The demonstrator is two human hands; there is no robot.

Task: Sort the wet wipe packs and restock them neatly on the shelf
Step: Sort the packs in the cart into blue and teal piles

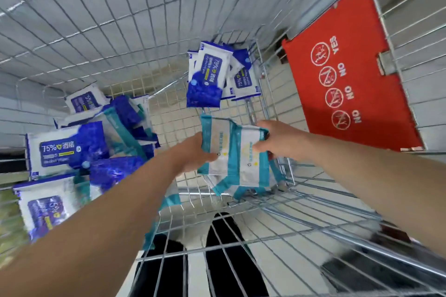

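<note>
One wire cart (313,222), a red warning flap (350,60) on its right wall. Blue wipe packs (62,152) lie heaped at left beside the left forearm, with further blue packs (210,75) leaning in the far corner. Teal wipe packs (236,159) are at the cart's centre, the left hand (193,154) and right hand (277,140) gripping opposite edges, fingers curled.

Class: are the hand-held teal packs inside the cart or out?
Inside: left hand and right hand hold the teal packs down within the wire cart.
</note>
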